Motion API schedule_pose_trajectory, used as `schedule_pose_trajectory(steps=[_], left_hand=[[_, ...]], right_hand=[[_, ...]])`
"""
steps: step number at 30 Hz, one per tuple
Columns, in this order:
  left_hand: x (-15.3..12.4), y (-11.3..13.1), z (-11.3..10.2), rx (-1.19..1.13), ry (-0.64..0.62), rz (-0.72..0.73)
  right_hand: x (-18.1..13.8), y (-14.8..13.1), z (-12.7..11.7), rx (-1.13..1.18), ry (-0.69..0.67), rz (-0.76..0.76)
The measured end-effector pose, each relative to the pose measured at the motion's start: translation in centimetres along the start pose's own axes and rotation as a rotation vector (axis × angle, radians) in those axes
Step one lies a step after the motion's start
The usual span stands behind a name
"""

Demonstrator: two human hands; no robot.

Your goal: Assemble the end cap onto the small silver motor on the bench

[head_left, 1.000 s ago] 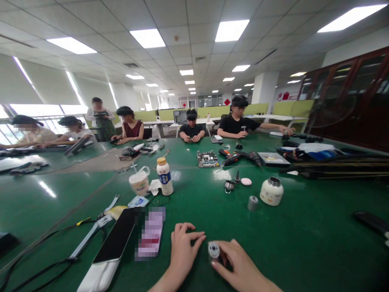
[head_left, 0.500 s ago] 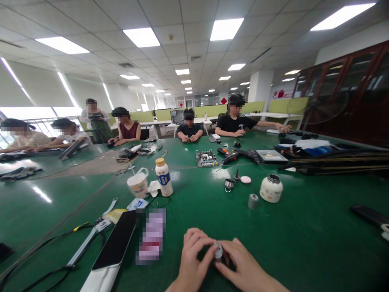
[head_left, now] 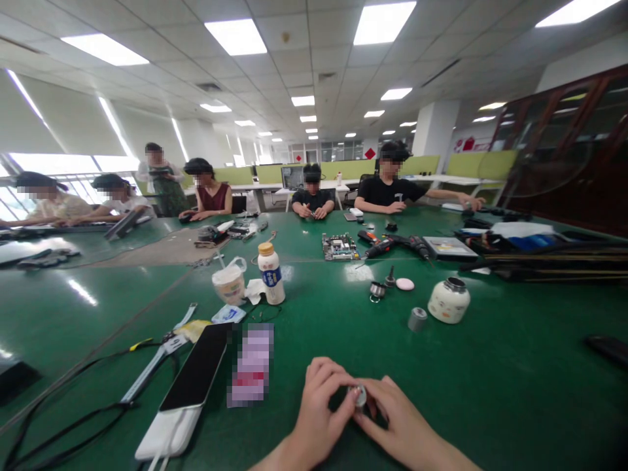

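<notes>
Both my hands meet at the bottom middle over the green table (head_left: 490, 366). Between them is a small round silver part (head_left: 360, 395). My left hand (head_left: 321, 409) pinches its left side with curled fingers. My right hand (head_left: 400, 425) grips it from the right, thumb and fingers closed around it. Most of the part is hidden by my fingers. Farther back lie a small grey cylinder (head_left: 417, 318), a cream-coloured jar (head_left: 448, 301), a metal ring piece (head_left: 377, 290) and a pink disc (head_left: 405, 284).
Left of my hands lie a black phone on a white power bank (head_left: 189, 389), a blurred pink card (head_left: 252, 366), cables and a strap. A drink bottle (head_left: 271, 273) and a bagged cup (head_left: 229, 284) stand behind. A circuit board (head_left: 339, 246) and power screwdrivers (head_left: 392, 246) lie farther back. Several people sit around the table.
My left hand came off the table and closed onto the silver part beside my right hand. The view shifted slightly to the left and down.
</notes>
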State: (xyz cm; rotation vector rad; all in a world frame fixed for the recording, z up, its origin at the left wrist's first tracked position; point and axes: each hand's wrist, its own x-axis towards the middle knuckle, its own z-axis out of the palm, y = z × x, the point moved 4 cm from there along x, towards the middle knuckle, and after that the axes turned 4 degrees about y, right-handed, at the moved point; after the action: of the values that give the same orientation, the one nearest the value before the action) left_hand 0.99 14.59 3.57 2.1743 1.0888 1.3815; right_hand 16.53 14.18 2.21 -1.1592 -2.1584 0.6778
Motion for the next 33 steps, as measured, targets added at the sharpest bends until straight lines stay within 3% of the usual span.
schedule_pose_trajectory(steps=[7, 16, 22, 33], left_hand=[[-0.2, 0.1, -0.1, -0.045, -0.030, -0.042], [0.1, 0.4, 0.6, 0.080, -0.206, -0.108], [0.2, 0.3, 0.6, 0.093, -0.188, -0.104], [0.0, 0.2, 0.8, 0.106, -0.182, -0.065]], right_hand=[[-0.9, 2.1, -0.3, 0.199, 0.229, 0.013], [-0.6, 0.3, -0.9, 0.026, 0.049, -0.147], [-0.5, 1.6, -1.6, 0.217, 0.247, 0.011], [1.1, 0.4, -1.1, 0.134, 0.188, 0.112]])
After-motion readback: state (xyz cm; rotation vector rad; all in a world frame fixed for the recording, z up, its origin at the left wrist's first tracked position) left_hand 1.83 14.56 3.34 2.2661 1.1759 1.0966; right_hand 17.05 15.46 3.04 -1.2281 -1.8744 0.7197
